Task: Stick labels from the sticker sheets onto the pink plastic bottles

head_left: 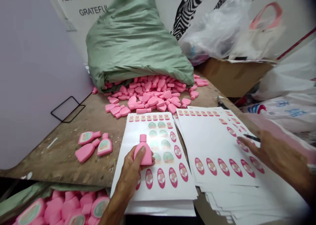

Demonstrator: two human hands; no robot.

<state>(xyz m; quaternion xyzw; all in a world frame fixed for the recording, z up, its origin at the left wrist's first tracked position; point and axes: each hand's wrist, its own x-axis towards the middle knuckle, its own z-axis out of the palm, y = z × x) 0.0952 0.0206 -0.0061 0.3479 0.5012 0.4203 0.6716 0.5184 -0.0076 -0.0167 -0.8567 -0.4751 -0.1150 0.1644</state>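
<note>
The left hand (130, 167) grips a pink bottle (146, 156) above a sticker sheet (135, 132); the right hand (270, 154), half-curled, holds a slim black tool (252, 138).

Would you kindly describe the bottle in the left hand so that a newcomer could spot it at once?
From the big green sack at the back, come down to the left sticker sheet. Over it, the left hand grips a pink bottle, cap upward. Unlike the other bottles, it is held in a hand.
</note>
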